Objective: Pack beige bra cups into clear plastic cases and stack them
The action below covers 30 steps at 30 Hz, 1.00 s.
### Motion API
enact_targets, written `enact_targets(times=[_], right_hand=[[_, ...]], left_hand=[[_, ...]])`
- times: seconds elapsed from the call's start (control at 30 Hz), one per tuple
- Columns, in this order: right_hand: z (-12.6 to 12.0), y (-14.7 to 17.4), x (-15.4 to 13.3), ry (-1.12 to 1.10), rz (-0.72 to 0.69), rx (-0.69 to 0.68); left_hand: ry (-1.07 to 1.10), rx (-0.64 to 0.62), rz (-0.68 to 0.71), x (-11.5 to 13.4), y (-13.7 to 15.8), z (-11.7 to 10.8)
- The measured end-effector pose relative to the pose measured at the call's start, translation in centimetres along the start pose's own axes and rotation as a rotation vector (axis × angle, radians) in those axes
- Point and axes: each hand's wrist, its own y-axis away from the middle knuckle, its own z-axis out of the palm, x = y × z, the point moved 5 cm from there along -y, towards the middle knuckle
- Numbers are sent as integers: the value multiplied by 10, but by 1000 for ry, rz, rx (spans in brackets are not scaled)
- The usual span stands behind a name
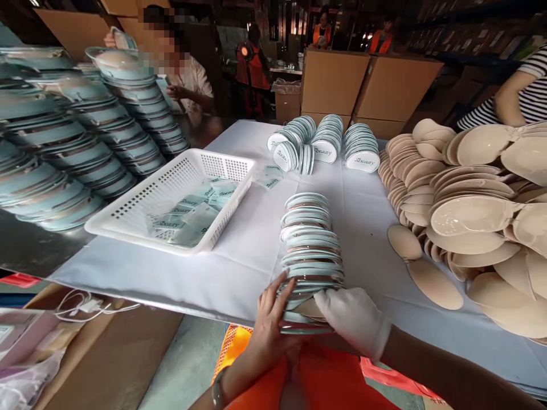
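A row of pale-blue-rimmed oval packs (311, 245) stands on edge on the white-covered table, running away from me. My left hand (270, 319), bare with a bracelet at the wrist, grips the near end of the row from the left, its fingers over the side. My right hand (356, 320), in a white glove, presses its closed fingertips into the row's near end from the right. Close to those fingertips a beige piece (311, 309) shows between the blue rims. Both thumbs are largely hidden.
A white perforated basket (200, 250) holds printed "beauty" packets. Printed oval packs (327, 139) stand in rows at the back. Glossy beige double-oval pieces (474, 216) pile up on the right. Blue stacks (123, 114) rise at left, beside a seated person (194, 85). Others are behind.
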Motion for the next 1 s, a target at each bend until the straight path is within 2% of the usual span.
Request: enact_targets(times=[0.1,0.23,0.33,0.47,0.53,0.63,0.67,0.73,0.8,0.87,0.9,0.93,1.0], right_hand=[[7,0,-3,-27,-121,26],[10,4,4,-98,-76,34],[9,3,4,-116,-81,-18],[4,13,2,-122,-202,14],[3,18,6,-42,-152,89],[6,23,17,83,51,139],[8,26,21,48,67,126],[6,31,32,-221,5,154],[-11,33,57,-599,-29,415],[-27,20,97,-833,104,719],[-33,4,115,-863,199,801],[-38,-19,130,-861,252,814],[-48,-84,148,-831,212,718]], left_hand=[[38,27,-13,-4,3,0],[125,104,45,-8,6,5],[157,152,83,-9,6,5],[122,105,47,-7,4,4],[92,55,25,-5,3,7],[45,9,2,-6,0,12],[33,8,-2,-7,-1,13],[16,11,-9,-11,-2,13],[-15,5,-4,-13,-4,11],[-79,-14,57,-11,-7,9],[-118,-20,121,-7,-10,7],[-155,-22,202,-1,-14,5],[-224,-49,338,8,-27,2]])
